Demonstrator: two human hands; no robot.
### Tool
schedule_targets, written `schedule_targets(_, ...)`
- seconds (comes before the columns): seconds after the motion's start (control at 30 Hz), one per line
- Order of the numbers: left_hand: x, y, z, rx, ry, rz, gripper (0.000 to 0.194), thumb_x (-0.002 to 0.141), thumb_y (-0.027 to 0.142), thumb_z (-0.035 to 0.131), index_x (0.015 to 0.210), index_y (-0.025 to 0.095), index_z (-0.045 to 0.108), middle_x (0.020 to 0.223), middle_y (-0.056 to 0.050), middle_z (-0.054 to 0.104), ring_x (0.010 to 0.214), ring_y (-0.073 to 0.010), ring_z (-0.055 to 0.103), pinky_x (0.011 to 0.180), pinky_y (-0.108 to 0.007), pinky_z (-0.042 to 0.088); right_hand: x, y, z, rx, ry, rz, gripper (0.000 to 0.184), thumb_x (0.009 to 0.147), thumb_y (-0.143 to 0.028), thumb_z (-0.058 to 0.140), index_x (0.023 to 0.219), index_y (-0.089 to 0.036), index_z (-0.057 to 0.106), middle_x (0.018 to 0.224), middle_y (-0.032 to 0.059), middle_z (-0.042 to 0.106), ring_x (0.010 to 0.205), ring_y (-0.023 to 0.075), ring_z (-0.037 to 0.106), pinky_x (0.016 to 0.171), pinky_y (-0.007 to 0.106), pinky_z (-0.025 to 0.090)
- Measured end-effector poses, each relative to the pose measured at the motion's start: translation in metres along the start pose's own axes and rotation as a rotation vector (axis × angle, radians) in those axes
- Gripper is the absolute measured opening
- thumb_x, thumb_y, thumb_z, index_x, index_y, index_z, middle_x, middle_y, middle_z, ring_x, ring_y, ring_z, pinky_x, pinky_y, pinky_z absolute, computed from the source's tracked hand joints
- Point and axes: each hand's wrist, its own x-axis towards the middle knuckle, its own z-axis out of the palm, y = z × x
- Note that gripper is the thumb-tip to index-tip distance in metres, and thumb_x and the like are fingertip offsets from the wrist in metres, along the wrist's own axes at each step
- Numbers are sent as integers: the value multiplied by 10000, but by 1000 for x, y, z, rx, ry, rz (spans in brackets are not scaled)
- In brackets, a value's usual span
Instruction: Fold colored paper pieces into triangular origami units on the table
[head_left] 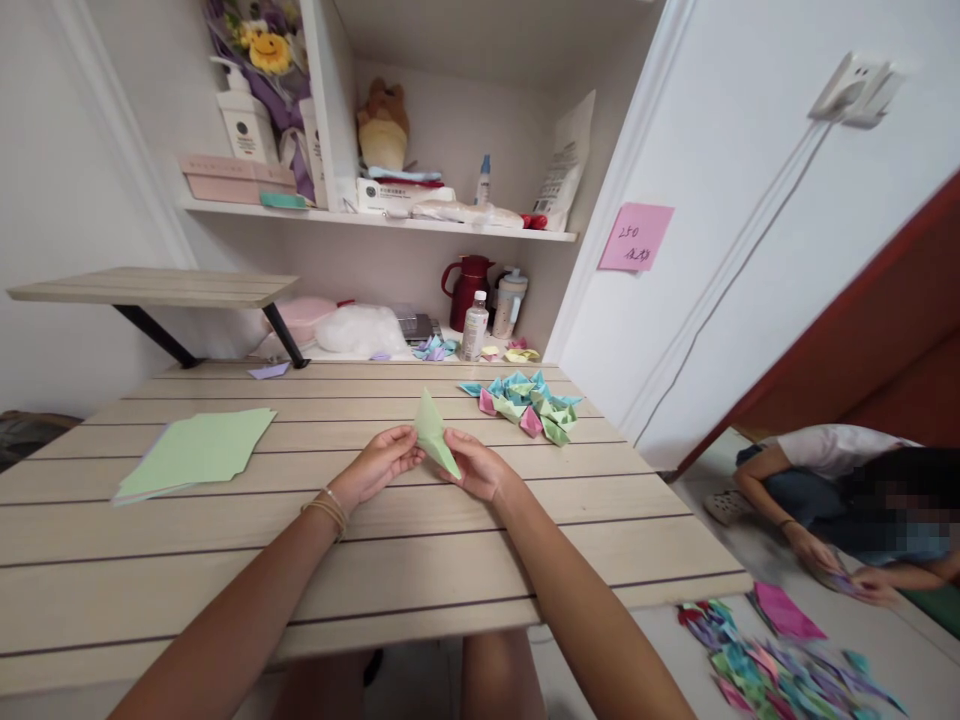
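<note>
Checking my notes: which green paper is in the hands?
The folded sheet between left hand and right hand; others lie in the flat stack or folded pile.

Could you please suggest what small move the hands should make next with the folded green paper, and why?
I would probably lower the folded green paper onto the tabletop and press its creases there. The left hand and right hand pinch it from either side, so nothing firm seems to back its folds, while the tabletop lies just beneath.
</note>
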Motion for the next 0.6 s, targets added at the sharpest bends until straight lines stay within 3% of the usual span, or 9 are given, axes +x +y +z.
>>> schedule_targets(0.2, -1, 2, 1, 3, -23, 7, 178, 669, 220, 696, 795, 122, 619, 710, -23, 621, 620, -78, 579, 666, -199, 464, 0, 2, 3, -19, -40, -20, 294, 658, -373, 683, 880, -199, 600, 650, -17, 588, 506, 88, 494, 482, 209, 391)
schedule_targets(0.33, 0, 3, 0, 1, 10, 33, 200, 656, 228, 705, 800, 116, 623, 663, -21, 611, 585, -76, 572, 620, -186, 469, 6, 3, 0, -149, 174, -183, 340, 641, -406, 673, 890, -186, 600, 654, -8, 617, 540, 107, 540, 523, 228, 425)
schedule_targets(0.43, 2, 3, -3, 68, 49, 64, 200, 664, 249, 696, 793, 111, 631, 654, -25, 615, 576, -75, 570, 613, -186, 473, 8, 0, -4, -341, 288, -289, 329, 599, -340, 690, 867, -169, 602, 607, -22, 595, 495, 96, 527, 499, 217, 431)
schedule_targets(0.6, 3, 2, -5, 241, 74, 71, 219, 663, 278, 689, 772, 96, 633, 574, -31, 611, 505, -84, 562, 509, -175, 458, 3, -3, -6, -489, 153, -269, 438, 591, -236, 640, 1021, -197, 563, 838, 18, 624, 560, 123, 576, 494, 240, 476)
